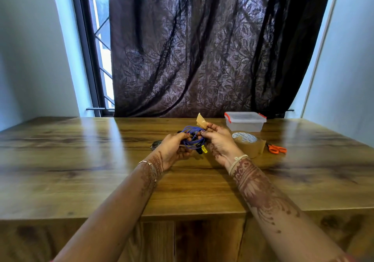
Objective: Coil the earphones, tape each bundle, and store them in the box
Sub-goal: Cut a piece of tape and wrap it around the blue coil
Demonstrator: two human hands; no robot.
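1. Blue earphones [193,138], wound into a loose coil, are held just above the wooden desk [101,160], near its middle, between both hands
2. Left hand [174,150] grips the coil from its left side, with its fingers [185,136] curled round the strands
3. Right hand [217,142] pinches a strip of brown tape [201,121] at the upper right of the coil; its fingers [209,129] are closed narrow on the strip's lower end, and the rest of the strip stands up free above them
4. Whether the strip already sticks to the cord cannot be told
5. Dark earbuds and a small yellow tag [204,151] hang at the coil's lower edge, between the two hands
6. Grey cable bundle [155,145] lies on the desk just behind the left hand, partly hidden by it
7. Clear plastic box [244,121] with red clips sits with its lid on at the far edge of the desk, to the right of the hands
8. Roll of brown tape [248,142] stands in front of the box, just beside the right hand, and orange-handled scissors [276,149] lie flat to the right of the roll
9. Dark patterned curtain [202,49] hangs behind the desk, with a barred window [101,39] showing at its left
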